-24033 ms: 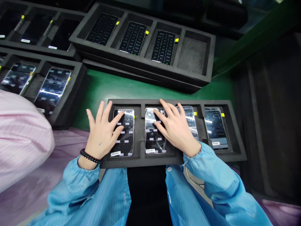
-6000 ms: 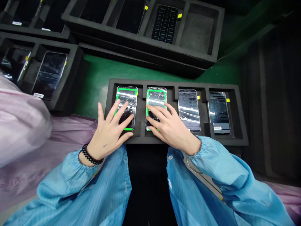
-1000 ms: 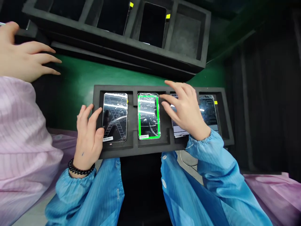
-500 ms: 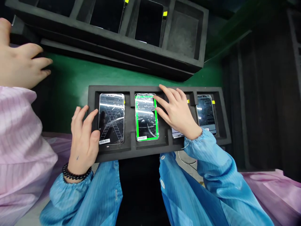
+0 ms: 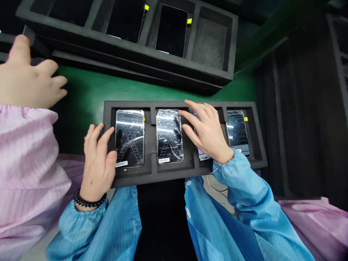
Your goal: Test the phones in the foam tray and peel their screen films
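Observation:
A black foam tray (image 5: 152,177) lies before me with several phones in its compartments. My left hand (image 5: 98,163) rests at the tray's left end, fingers apart, beside the leftmost phone (image 5: 129,137), whose screen shows a ladder-like X pattern. My right hand (image 5: 208,128) is spread over the tray, index fingertip at the upper right edge of the second phone (image 5: 169,137). That phone's film-covered screen shows a similar line pattern. Under my right hand a third phone (image 5: 204,156) is mostly covered. The rightmost phone (image 5: 238,132) displays lines of text.
Beyond, on the green work surface (image 5: 89,87), stands a stack of larger foam trays (image 5: 212,70) holding dark phones with yellow tabs. A co-worker's hand (image 5: 32,81) with a pink sleeve reaches in from the left. Another pink garment (image 5: 315,221) shows at lower right.
The second phone's screen went from a green border to a ladder-like line pattern. My hands barely moved. The co-worker's hand shifted slightly right and down in view.

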`<state>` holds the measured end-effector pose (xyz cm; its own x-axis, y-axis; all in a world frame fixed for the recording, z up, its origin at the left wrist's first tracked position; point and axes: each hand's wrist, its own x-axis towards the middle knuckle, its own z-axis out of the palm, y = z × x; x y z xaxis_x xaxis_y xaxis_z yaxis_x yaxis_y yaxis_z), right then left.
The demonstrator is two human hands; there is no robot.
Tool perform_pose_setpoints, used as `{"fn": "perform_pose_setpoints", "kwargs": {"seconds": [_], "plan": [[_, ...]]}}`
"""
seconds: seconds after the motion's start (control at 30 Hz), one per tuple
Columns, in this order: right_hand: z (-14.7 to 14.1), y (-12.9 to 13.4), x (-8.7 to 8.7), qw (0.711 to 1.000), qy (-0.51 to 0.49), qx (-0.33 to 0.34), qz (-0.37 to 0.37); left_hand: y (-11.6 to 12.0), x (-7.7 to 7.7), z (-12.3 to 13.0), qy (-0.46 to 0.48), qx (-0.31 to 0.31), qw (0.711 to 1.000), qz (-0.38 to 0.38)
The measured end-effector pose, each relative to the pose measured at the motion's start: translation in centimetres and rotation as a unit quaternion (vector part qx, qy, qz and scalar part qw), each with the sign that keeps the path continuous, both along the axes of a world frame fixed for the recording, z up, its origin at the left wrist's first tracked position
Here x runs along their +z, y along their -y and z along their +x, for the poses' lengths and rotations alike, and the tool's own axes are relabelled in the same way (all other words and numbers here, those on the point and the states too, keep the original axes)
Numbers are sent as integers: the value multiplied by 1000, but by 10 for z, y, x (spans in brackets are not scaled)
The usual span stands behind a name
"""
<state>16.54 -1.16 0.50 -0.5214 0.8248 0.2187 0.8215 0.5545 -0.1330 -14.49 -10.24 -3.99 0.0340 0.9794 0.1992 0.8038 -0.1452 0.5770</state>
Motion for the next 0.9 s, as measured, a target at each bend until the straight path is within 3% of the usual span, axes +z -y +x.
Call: {"fn": "perform_pose_setpoints", "kwargs": {"seconds": [0.2, 0.4, 0.9], "plan": [[0, -5, -2, 999, 30, -29, -22, -9, 0, 4, -38, 10, 999, -14], [-3, -10, -8, 997, 67, -19, -32, -13, 0, 5, -26, 13, 999, -18], [-7, 1, -3, 996, 71, 26, -37, -12, -1, 3, -10, 8, 1000, -10]]}}
